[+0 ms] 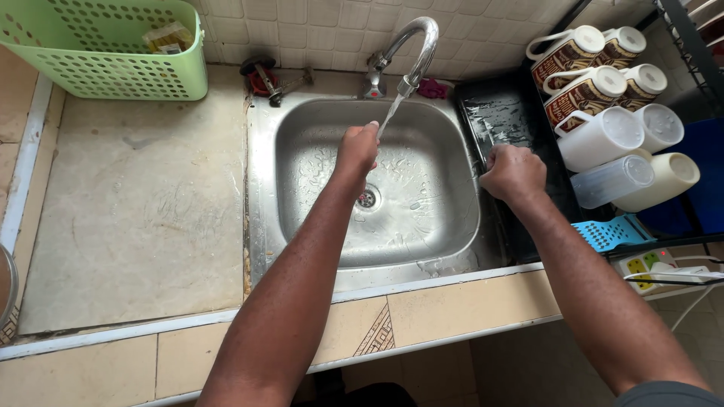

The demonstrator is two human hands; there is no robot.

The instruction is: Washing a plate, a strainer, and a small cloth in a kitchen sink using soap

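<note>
Water stream (390,117): runs from the curved tap (411,53) down into the steel sink (445,226), toward the drain (366,198) at the basin's middle.

Left hand (357,149): held under the stream, fingers curled together into a loose fist; nothing visible inside the grip. The water strikes the knuckles.

Right hand (514,173): rests at the sink's right rim, fingers folded down against the edge of a black tray (498,113) that is wet and streaked. Whether the grip pinches the tray's edge or merely presses on it cannot be told.

Step in hand, as judged: rinsing, with the left hand in the flow and the right steadying at the tray. The next move would call for keeping the left hand beneath the narrow stream.

Surroundings: a dish rack (682,45) right of the tray holds patterned mugs (577,49) and pale plastic jugs (603,139) on their sides; a blue grater (611,232) lies near its front. A green perforated basket (105,53) sits on the stone surface (136,211), well left of the sink.
</note>
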